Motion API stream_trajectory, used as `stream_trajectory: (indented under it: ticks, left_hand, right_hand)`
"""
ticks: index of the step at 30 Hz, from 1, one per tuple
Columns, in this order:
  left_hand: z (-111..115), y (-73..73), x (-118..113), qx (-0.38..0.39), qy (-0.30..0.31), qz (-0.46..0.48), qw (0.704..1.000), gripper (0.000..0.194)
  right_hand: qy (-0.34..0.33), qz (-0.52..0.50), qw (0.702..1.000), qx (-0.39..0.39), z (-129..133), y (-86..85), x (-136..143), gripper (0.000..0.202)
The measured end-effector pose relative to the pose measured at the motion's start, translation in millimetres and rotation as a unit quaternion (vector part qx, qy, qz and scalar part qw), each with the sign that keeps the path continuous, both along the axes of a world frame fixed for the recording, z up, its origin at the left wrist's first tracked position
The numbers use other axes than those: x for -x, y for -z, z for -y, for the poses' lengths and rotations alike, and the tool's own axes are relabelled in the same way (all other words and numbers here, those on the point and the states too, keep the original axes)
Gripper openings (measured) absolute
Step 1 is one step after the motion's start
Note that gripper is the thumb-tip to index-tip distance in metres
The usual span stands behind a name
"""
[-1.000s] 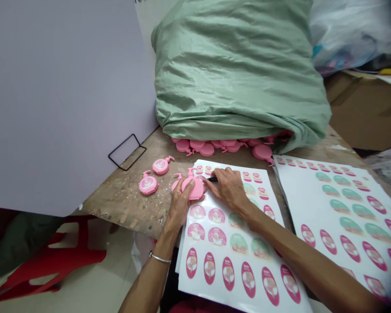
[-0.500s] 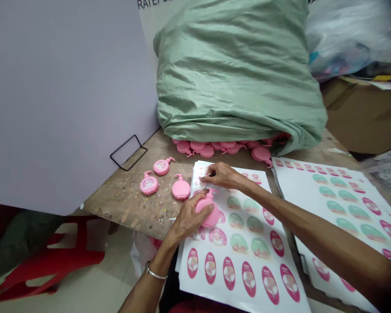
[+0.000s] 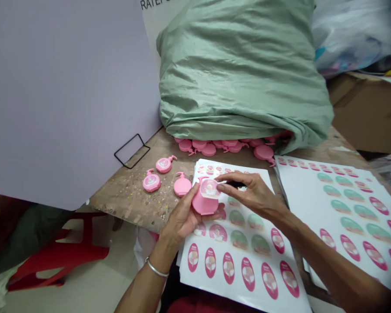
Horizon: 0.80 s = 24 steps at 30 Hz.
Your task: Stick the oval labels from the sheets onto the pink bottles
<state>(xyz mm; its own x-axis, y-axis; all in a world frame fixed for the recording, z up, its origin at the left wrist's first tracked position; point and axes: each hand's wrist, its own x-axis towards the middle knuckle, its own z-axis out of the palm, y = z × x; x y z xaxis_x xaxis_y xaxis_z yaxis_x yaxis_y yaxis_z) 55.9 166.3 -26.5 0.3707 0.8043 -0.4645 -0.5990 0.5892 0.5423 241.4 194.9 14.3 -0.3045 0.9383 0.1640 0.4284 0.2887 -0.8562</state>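
Wrapped around a pink toy pump bottle (image 3: 204,206), my left hand (image 3: 183,217) holds it above the sticker sheets. My right hand (image 3: 247,191) pinches a pale pink printed sticker (image 3: 210,188) by its right edge, in front of the bottle's upper part. Whether the sticker touches the bottle I cannot tell. Below lies a stack of sticker sheets (image 3: 234,291) with pink ovals and green domes. Left of my left hand stands a plain pink bottle (image 3: 182,186). Two bottles with stickers, a nearer one (image 3: 151,181) and a farther one (image 3: 164,164), lie beyond it.
A big green sack (image 3: 244,78) sits at the back, with several pink bottles (image 3: 208,150) spilling from under it. A second sheet stack (image 3: 299,195) lies right. A white panel (image 3: 68,95) with a black wire stand (image 3: 132,151) borders the left. A red stool (image 3: 61,256) is below.
My right hand has lifted a sticker off the sheet and brought it down to the bottle. My left hand has turned and raised the bottle slightly.
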Motion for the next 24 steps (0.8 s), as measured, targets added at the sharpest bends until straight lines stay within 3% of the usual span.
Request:
stream_trajectory:
  ticks: [4, 12, 24]
  left_hand:
    - [3.4, -7.8, -2.0, 0.004, 0.019, 0.022, 1.0, 0.039]
    - [6.6, -11.3, -6.8, -0.018, 0.023, -0.02, 0.999, 0.034]
    - [3.9, -11.9, -5.6, -0.02, 0.039, -0.028, 0.999, 0.039]
  right_hand:
    - [-0.024, 0.022, 0.999, -0.017, 8.6, 7.9, -0.7, 0.022]
    - [-0.022, 0.076, 0.993, -0.091, 12.9, 4.9, -5.6, 0.019]
    - [-0.037, 0.085, 0.991, -0.101, 14.6, 4.3, -3.6, 0.019]
